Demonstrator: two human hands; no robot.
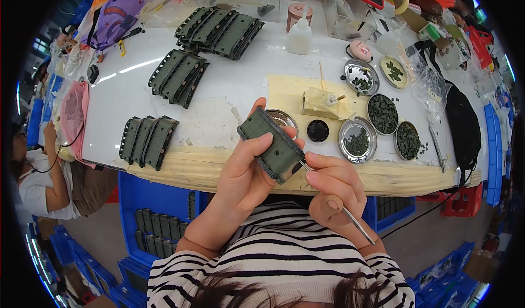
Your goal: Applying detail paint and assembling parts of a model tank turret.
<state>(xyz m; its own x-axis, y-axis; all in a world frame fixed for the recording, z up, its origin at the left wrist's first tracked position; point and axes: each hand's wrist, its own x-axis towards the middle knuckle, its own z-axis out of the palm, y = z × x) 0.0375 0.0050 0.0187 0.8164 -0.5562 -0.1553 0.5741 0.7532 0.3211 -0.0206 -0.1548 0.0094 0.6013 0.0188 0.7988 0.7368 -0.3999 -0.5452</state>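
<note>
My left hand (239, 171) grips a dark green, curved plastic part (267, 141) with ribbed edges and a small round hole. Its thumb lies on the face and the fingers wrap behind. In my right hand (334, 190) is a pair of metal tweezers (358, 227), the tip at the part's lower right edge; whether it holds a small piece there I cannot tell. Partly hidden behind the part is a round metal dish (280, 117). To the right stand round tins of small dark green pieces (383, 114) and a metal dish (357, 139) with more of them.
Stacks of similar green parts (219, 32) lie at the table's left. A small black dish (318, 131) and a tape-wrapped block (322, 103) sit on the mat. Farther back is a white squeeze bottle (299, 37). Blue crates (128, 198) stand below. Another person (49, 182) sits at the left.
</note>
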